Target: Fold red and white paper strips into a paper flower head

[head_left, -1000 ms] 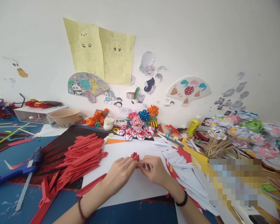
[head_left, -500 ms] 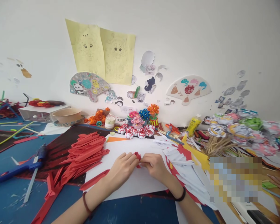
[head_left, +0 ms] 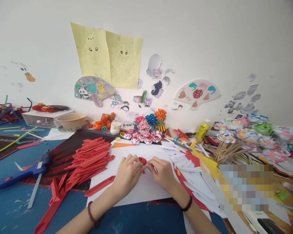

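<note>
A small folded red paper piece (head_left: 143, 160) sits pinched between the two hands over the middle of a white sheet (head_left: 146, 191), with the fingertips of the left hand (head_left: 127, 173) and the right hand (head_left: 162, 172) closed narrowly on it from either side — both hands rest low on the sheet. One loose red strip (head_left: 100, 186) lies on the sheet's left edge, just beside the left wrist. Further left, a pile of folded red paper pieces (head_left: 89, 157) spreads over a dark mat, too many and too overlapped to count. A blue glue gun (head_left: 24, 170) lies well apart on the blue table (head_left: 12, 208), which shows bare room along its near left edge. To the right, a heap of white and red paper scraps (head_left: 192, 172) crowds the sheet's right edge. Behind the sheet stands a cluster of small red-and-white paper flowers (head_left: 143, 138), and behind it a small pot (head_left: 160, 127) holding orange paper flowers. A tan bowl (head_left: 70, 119) stands near the wall at the left — its contents cannot be seen. One yellow glue bottle (head_left: 202, 130) leans near the wall on the right.
</note>
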